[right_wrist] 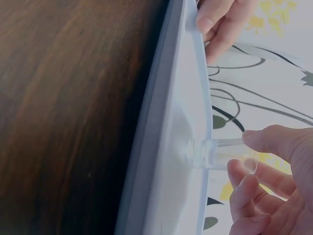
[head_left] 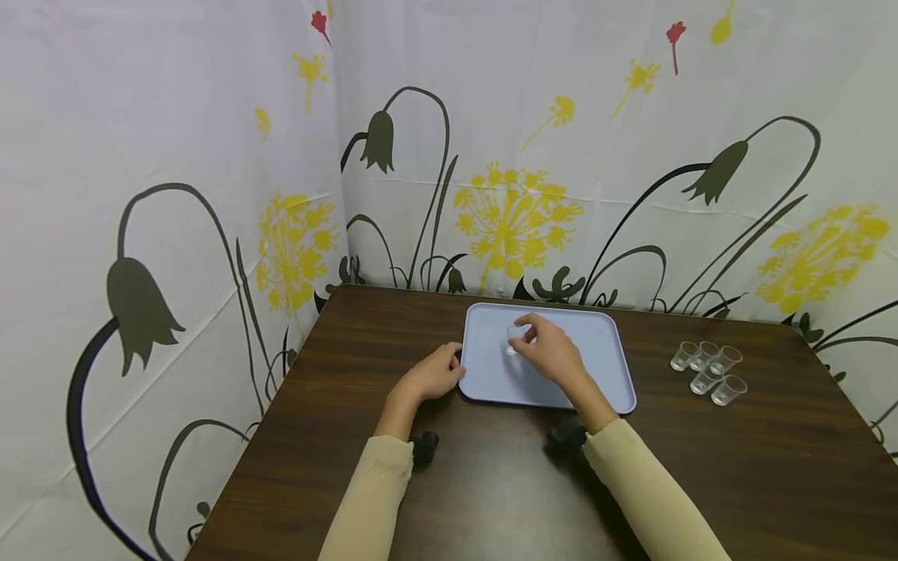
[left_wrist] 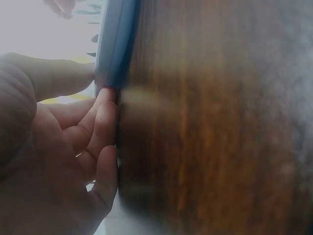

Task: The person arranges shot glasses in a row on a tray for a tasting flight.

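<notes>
A small clear cup [head_left: 512,348] stands upright on the light blue tray [head_left: 596,343], left of the tray's middle. Thumb and fingers of my right hand [head_left: 552,353] pinch this cup near its rim; in the right wrist view the cup [right_wrist: 217,152] has its base at the tray's surface. My left hand [head_left: 433,374] holds the tray's left edge. Seen from the left wrist, the thumb lies over the tray's rim [left_wrist: 116,44] and the fingertips are at its outer side, close to the tabletop.
Several more clear cups [head_left: 728,389] stand in a cluster on the dark wooden table [head_left: 505,475], right of the tray. Behind the table and along its left side hangs a white curtain [head_left: 617,140] printed with flowers.
</notes>
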{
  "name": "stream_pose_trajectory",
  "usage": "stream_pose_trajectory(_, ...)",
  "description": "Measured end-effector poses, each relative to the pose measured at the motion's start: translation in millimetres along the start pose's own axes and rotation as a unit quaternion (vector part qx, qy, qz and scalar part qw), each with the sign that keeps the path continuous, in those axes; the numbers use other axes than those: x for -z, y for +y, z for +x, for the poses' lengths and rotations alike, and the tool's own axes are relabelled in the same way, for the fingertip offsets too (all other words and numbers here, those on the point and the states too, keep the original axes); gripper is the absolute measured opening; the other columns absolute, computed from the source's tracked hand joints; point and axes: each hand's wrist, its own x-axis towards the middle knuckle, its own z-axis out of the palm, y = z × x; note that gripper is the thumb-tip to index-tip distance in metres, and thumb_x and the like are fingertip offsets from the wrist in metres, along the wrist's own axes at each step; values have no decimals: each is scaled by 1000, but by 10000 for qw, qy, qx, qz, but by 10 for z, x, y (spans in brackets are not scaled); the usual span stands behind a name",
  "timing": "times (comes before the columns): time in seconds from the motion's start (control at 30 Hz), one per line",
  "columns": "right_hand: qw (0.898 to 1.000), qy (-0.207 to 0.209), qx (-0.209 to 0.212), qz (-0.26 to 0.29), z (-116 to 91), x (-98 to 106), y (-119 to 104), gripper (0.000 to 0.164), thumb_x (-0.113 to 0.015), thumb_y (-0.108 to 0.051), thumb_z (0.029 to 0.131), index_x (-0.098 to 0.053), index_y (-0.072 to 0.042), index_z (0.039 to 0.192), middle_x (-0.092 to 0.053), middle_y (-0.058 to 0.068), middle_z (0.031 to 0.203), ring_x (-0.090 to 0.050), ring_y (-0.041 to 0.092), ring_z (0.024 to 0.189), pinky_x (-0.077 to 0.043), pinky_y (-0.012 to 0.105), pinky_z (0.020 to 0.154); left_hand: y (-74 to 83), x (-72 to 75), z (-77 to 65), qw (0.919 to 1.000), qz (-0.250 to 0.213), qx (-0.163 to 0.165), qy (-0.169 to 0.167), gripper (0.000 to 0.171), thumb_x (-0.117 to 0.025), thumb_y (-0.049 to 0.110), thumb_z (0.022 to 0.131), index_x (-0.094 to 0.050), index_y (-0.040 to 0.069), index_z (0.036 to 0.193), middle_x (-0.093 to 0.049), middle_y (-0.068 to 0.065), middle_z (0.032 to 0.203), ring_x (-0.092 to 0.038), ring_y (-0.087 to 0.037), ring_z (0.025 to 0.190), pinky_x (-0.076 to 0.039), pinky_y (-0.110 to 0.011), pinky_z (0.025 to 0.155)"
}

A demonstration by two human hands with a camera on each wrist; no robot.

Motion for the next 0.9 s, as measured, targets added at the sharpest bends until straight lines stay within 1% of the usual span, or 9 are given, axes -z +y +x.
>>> stream_pose_trajectory(0.03,10000,-20,4,6,8,-8,-7,43,-75,-38,99,-69,-18,136,-80,2,105,-69,24,91,-48,39,71,-64,-38,51,10000,48,9,23,60,-56,28,107,-44,0,159,-58,-3,106,-55,-16,89,-45,-36,80)
stream_pose_trajectory(0.1,10000,-43,-8,11,21,-25,-18,43,-75,-38,99,-69,-18,136,-80,2,105,-69,24,90,-48,39,71,-116,-68,89,10000,24,4,-5,61,-55,31,108,-43,2,160,-58,-3,108,-55,-16,89,-46,-36,81)
stream_pose_trajectory(0.17,10000,-60,-22,4,29,-42,-28,43,-76,-38,99,-68,-18,136,-80,3,106,-69,24,90,-49,39,71,-127,-72,103,10000,19,-13,-30,62,-55,33,108,-43,3,161,-59,-3,108,-56,-16,89,-46,-36,80)
stream_pose_trajectory(0.4,9999,-104,1,-24,64,-97,-74,43,-76,-39,99,-68,-18,136,-79,3,106,-69,23,87,-49,39,70,-94,-62,102,9999,109,76,17,59,-57,27,107,-45,1,158,-59,-4,106,-57,-17,88,-47,-35,80)
stream_pose_trajectory(0.63,9998,-195,-12,-6,88,-119,-130,44,-76,-39,99,-68,-19,137,-79,4,105,-68,23,86,-49,38,69,-95,-39,86,9999,-121,31,-23,61,-57,30,108,-42,2,160,-60,-4,105,-58,-16,88,-48,-35,80)
stream_pose_trajectory(0.7,9998,-199,-14,-7,92,-124,-132,44,-76,-39,99,-68,-19,137,-79,3,105,-68,22,85,-49,39,69,-77,-30,75,9999,-140,37,-36,64,-57,29,108,-39,1,162,-60,-4,103,-57,-16,85,-47,-36,78)
stream_pose_trajectory(0.73,9998,-197,-10,-11,93,-122,-132,44,-77,-39,99,-68,-19,137,-79,3,105,-69,22,85,-49,39,69,-42,-11,55,9999,-154,31,-57,64,-57,28,109,-37,0,163,-60,-4,102,-57,-17,84,-47,-36,77)
stream_pose_trajectory(0.77,9998,-201,-2,-12,96,-122,-127,44,-76,-39,99,-68,-19,137,-79,3,105,-69,22,85,-49,39,69,-43,-13,48,9999,-119,-63,-33,64,-55,28,109,-36,-2,163,-60,-4,101,-56,-16,82,-46,-35,75)
stream_pose_trajectory(0.9,9998,-208,30,1,99,-124,-114,44,-76,-39,99,-68,-19,137,-79,2,106,-69,21,84,-50,39,69,207,75,-123,9999,-115,76,-31,61,-54,21,110,-36,-4,162,-60,-8,103,-55,-18,82,-46,-35,77)
